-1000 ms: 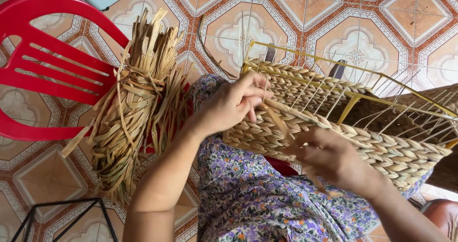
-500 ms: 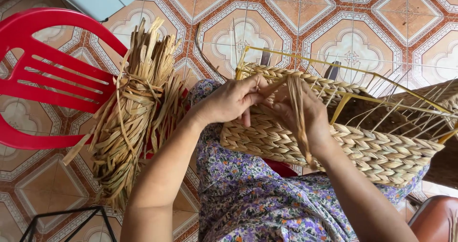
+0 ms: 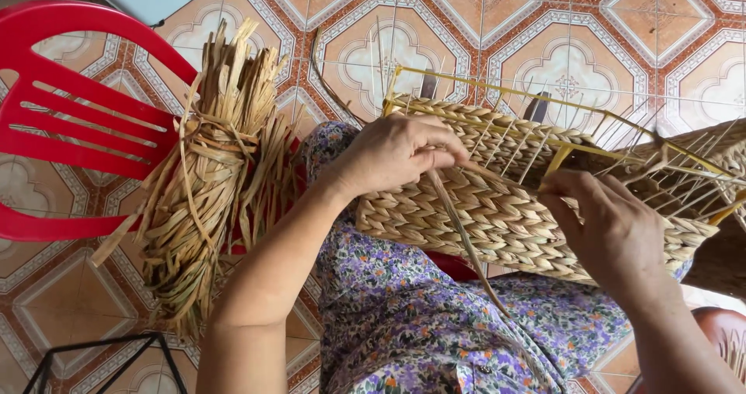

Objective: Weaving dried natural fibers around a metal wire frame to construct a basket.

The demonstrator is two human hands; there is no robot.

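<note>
Basket [image 3: 513, 215]: half-woven, of plaited straw-coloured strands over a yellow wire frame; lies on its side across the person's lap, its open mouth turned away towards the floor.
Wire frame [image 3: 497, 91]: yellow rim and thin upright rods; bare of weaving along the far edge and the right end.
Left hand [image 3: 396, 153]: rests on the near left part of the basket; fingers curled shut, pinching the upper end of a loose strand against the weave.
Loose strand [image 3: 462, 238]: one long flat dry fibre; runs from the left hand's fingertips down across the woven wall and ends over the lap.
Right hand [image 3: 614, 231]: on the right part of the basket; fingers bent and closed on the woven edge near a yellow upright, thumb on the near side.
Bundle of dry fibre [image 3: 210, 176]: thick sheaf tied round its middle with the same material; leans on the seat of the chair, just beside the person's left arm, well clear of both hands.
Chair [image 3: 70, 122]: red plastic, slatted; to the left, under the bundle.
Dress [image 3: 412, 316]: purple floral cloth, covers the lap beneath the basket.
Floor [image 3: 544, 21]: patterned tiles in orange, cream and red.
Black metal stand [image 3: 101, 355]: thin bars, bottom left corner, partly out of view.
</note>
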